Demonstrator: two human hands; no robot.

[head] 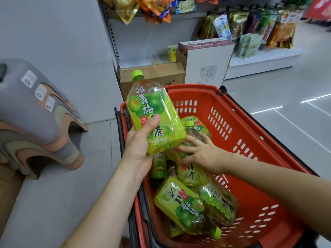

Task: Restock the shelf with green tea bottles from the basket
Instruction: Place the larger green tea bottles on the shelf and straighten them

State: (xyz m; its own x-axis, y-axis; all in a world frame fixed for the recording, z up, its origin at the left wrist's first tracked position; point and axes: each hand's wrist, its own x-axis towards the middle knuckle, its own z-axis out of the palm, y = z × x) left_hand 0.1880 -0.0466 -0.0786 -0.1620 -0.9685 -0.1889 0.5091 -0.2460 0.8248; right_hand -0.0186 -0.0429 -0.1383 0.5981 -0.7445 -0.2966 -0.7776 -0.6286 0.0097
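A shop — hung snack packets (279,31)

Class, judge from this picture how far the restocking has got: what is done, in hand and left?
Done: nothing that shows; no tea bottle stands on the shelf in view. In hand: the left hand grips one bottle above the basket, and the right hand touches a second bottle inside it. Left: several more bottles lie in the basket.
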